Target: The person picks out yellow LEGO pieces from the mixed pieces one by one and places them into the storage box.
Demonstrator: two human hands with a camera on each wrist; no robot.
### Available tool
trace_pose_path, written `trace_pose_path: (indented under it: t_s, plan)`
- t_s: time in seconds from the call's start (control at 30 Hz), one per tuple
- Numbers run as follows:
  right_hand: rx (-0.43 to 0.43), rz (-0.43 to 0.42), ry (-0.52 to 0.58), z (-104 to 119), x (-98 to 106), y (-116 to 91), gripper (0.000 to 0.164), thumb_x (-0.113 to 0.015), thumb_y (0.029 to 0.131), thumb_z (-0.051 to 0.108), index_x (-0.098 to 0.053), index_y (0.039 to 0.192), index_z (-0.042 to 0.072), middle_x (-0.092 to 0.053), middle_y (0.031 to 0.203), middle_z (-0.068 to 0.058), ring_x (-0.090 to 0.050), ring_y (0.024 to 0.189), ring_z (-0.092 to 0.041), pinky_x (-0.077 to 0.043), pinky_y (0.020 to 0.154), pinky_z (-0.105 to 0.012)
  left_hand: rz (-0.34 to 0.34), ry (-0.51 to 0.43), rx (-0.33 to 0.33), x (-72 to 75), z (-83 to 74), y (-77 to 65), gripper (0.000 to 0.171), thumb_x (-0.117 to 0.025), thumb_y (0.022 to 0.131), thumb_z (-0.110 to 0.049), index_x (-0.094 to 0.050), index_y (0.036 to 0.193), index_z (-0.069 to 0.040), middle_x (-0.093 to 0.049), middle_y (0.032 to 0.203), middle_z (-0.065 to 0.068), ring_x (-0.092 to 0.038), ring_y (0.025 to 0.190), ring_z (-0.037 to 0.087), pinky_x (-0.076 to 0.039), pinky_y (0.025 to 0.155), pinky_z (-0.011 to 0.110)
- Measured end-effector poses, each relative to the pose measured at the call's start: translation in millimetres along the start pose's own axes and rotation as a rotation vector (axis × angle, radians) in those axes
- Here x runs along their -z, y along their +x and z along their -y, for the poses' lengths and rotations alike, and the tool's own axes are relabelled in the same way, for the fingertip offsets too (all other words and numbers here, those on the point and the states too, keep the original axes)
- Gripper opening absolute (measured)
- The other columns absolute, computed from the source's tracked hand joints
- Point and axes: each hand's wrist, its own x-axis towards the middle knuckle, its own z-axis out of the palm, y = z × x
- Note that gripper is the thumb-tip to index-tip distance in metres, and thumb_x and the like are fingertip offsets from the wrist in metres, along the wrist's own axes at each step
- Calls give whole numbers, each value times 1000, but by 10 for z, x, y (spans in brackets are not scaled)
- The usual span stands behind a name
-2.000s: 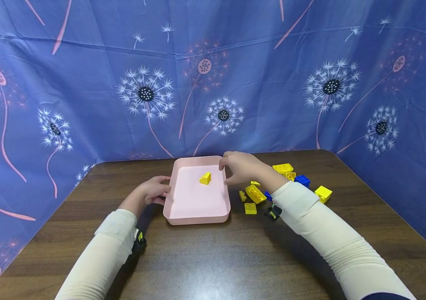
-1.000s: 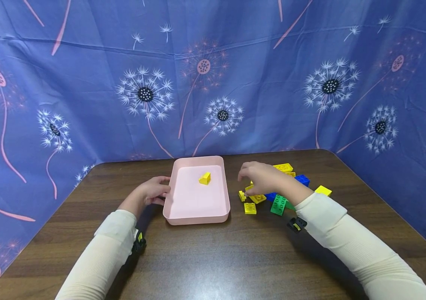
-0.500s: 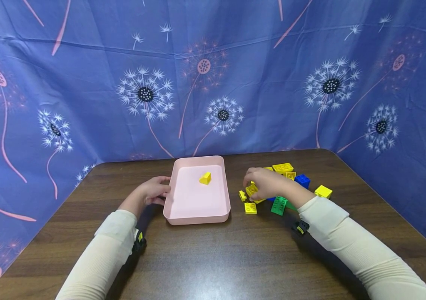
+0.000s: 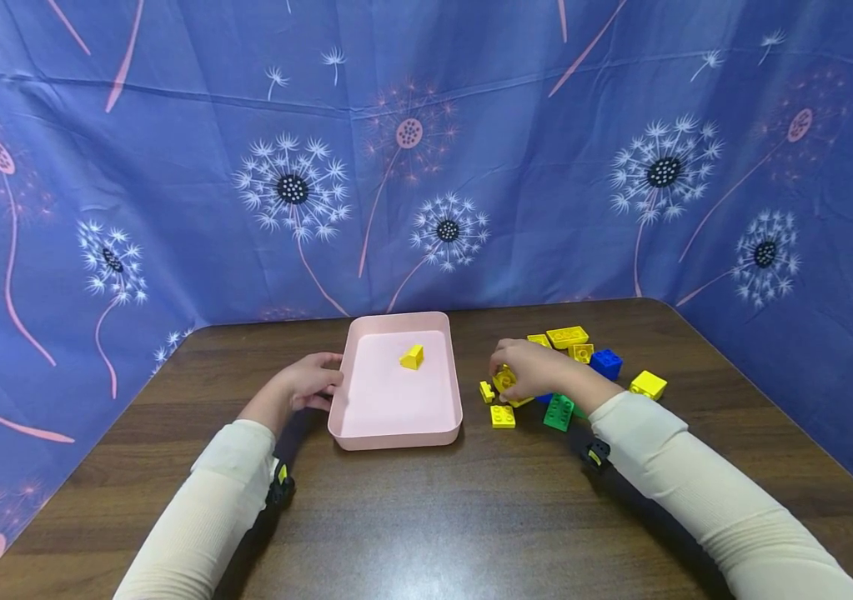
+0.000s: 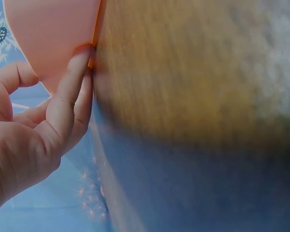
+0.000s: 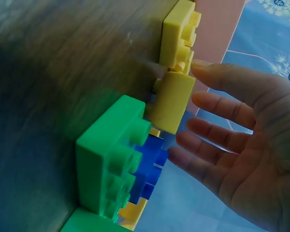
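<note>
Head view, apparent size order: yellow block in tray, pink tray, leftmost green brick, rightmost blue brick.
1. Pink tray
2. Leftmost green brick and rightmost blue brick: look alike, blue farther back; not ranked
3. Yellow block in tray

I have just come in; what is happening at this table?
A person's left hand holds the pink tray at its left side; one yellow piece lies inside. The right hand is at a yellow brick on the table; whether it grips is unclear. Blue bricks, green bricks and other yellow bricks lie nearby.
</note>
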Motion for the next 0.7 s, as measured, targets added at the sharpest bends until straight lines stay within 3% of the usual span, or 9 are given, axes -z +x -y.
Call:
trace_pose_path:
  t_s: [0.27,0.7]
  plan:
    - [-36,21,9,-7,-9,42,31,-81,76,20,-71,102,7,-60,104,-6,-55,88,-21,-52,83,-39,-1,3,-3,7,-3,9,66,-45,88,1,-22,150,3,-54,90,12,-56,75,17,-58,70,41]
    - [-40,34,4,-37,-16,69,29,-81,77,18,-70,102,8,-64,100,-4,-56,89,-21,-51,85,-41,5,-6,-1,-8,-26,-30,68,-45,88,1,-20,151,3,-53,98,15,-56,78,19,-57,75,45]
